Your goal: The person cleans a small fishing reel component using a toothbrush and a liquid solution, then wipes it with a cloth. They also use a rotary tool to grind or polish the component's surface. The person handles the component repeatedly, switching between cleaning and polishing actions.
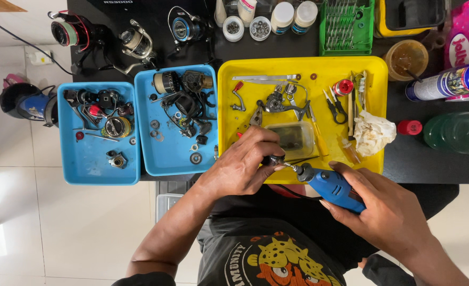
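The left hand (pixel 242 167) has its grip closed on a small dark metal part (pixel 275 159), pinched at the fingertips just over the near edge of the yellow tray (pixel 303 66), while the right hand (pixel 388 212) is wrapped tight around a blue rotary tool (pixel 332 189) whose tip touches that part. Judging by how things lie, the work is well into the middle: at least two reels lie stripped into pieces, and nothing in the trays looks put back together yet. Three trays sit along the near edge of the dark worktop (pixel 436 169): two blue trays (pixel 98 159) at the left full of reel parts, and the yellow one with pliers, tweezers, a clear tub and a crumpled tissue (pixel 373 133). Three whole fishing reels (pixel 134 45) stand along the far edge, beside four small jars, a green bit rack (pixel 347 26) and, at the right edge, one spray can (pixel 449 82).
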